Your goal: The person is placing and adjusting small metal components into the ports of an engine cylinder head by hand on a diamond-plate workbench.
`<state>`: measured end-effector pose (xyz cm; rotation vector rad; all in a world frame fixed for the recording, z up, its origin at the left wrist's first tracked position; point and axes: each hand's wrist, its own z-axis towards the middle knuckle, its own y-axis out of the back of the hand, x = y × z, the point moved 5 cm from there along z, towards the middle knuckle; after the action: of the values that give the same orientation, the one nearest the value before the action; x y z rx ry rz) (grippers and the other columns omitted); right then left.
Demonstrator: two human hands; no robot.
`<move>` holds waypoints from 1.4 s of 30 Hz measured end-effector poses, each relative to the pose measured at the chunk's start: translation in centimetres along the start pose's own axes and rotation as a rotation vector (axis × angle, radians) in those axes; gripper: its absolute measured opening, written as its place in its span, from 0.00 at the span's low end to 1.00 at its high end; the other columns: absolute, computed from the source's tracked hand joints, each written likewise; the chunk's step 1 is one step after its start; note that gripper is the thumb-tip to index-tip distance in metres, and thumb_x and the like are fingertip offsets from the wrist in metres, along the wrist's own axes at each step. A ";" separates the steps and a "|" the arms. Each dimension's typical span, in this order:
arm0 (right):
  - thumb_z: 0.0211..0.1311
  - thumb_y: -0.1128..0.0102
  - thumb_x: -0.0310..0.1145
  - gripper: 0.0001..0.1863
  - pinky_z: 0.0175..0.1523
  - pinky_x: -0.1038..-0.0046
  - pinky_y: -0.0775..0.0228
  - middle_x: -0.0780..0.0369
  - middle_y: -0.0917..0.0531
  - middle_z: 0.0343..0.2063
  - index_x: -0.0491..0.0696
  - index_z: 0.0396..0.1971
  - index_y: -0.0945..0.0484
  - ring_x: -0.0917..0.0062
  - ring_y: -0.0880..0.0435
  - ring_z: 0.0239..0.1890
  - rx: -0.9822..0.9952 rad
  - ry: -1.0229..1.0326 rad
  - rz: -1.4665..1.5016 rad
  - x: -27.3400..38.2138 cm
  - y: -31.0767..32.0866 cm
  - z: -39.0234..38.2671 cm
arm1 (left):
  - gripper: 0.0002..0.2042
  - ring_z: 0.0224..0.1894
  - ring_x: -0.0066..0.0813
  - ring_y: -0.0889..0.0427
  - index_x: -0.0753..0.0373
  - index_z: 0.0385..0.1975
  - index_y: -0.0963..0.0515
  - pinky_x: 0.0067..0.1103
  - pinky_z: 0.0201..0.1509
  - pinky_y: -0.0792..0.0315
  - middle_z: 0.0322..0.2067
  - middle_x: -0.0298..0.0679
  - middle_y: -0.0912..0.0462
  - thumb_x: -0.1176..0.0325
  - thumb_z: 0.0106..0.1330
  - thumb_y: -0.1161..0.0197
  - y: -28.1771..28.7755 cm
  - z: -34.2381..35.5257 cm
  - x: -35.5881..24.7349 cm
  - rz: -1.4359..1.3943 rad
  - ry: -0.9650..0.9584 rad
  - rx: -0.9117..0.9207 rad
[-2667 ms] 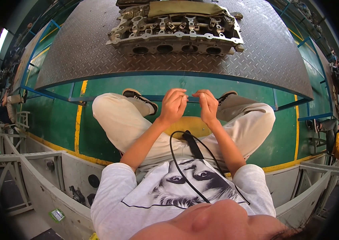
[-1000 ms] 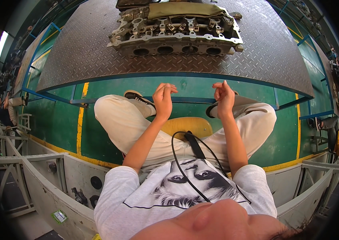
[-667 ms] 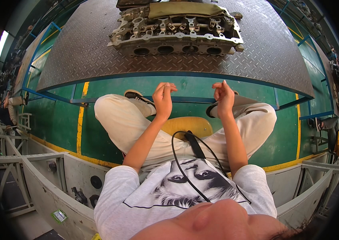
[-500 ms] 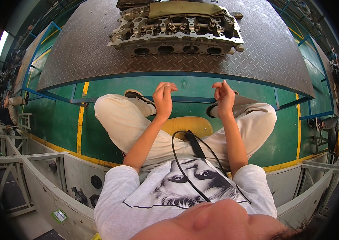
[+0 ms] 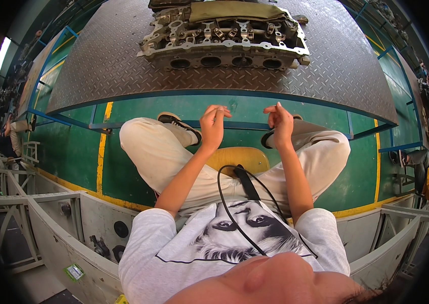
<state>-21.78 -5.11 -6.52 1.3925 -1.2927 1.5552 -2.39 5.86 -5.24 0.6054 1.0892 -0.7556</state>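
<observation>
My left hand (image 5: 213,123) hovers above my lap, short of the table's near edge, its fingers loosely bent toward the right and apart, holding nothing. Facing it, my right hand (image 5: 281,123) is raised at about the same height, fingers half curled and spread a little, also bare. A gap separates the two hands. Beyond them, a metal engine cylinder head (image 5: 224,49) rests on the table, its row of oval ports toward me. A folded olive-green cloth (image 5: 234,10) lies along its far side. Neither hand touches the cylinder head.
The tread-plate table (image 5: 108,66) has a blue frame (image 5: 224,93) along its near edge. A dark case or tray (image 5: 166,4) stands behind the cylinder head. Beneath me is a yellow stool seat (image 5: 242,158). A black cable (image 5: 224,195) loops over my shirt. Other people sit far left and right.
My left hand has shifted slightly to the right and my right hand slightly to the left, narrowing the gap. The cylinder head and cloth have stayed in place.
</observation>
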 end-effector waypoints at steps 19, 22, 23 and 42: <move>0.69 0.61 0.39 0.24 0.28 0.80 0.38 0.56 0.20 0.36 0.35 0.29 0.21 0.81 0.30 0.21 0.142 0.330 0.046 6.1 -1.6 -3.1 | 0.17 0.43 0.33 0.23 0.72 0.18 0.25 0.25 0.49 0.31 0.33 0.45 0.20 0.74 0.67 0.58 4.5 2.9 -7.9 -0.130 -0.196 -0.104; 0.68 0.60 0.35 0.22 0.28 0.80 0.37 0.56 0.20 0.36 0.35 0.28 0.21 0.81 0.29 0.21 0.189 0.373 -0.052 6.3 -3.2 -4.4 | 0.17 0.42 0.31 0.23 0.72 0.22 0.23 0.23 0.44 0.27 0.34 0.42 0.21 0.73 0.69 0.57 3.9 2.7 -8.7 -0.186 -0.202 -0.057; 0.68 0.59 0.35 0.21 0.28 0.80 0.37 0.56 0.20 0.36 0.35 0.28 0.21 0.81 0.29 0.21 0.218 0.400 -0.109 6.4 -3.7 -4.8 | 0.17 0.42 0.30 0.23 0.72 0.22 0.23 0.22 0.43 0.27 0.34 0.42 0.21 0.73 0.69 0.57 3.6 2.6 -9.1 -0.159 -0.242 -0.035; 0.60 0.47 0.29 0.12 0.36 0.66 0.33 0.59 0.25 0.22 0.42 0.17 0.26 0.64 0.28 0.32 0.687 0.809 -0.636 6.8 -13.5 -4.7 | 0.17 0.33 0.25 0.21 0.71 0.21 0.23 0.20 0.42 0.29 0.26 0.40 0.20 0.68 0.68 0.52 -1.7 15.2 -17.5 0.162 -0.369 0.282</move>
<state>-11.99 2.30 3.54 1.1408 0.1838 1.8348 -0.01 -2.45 16.31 0.7479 0.5918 -0.8459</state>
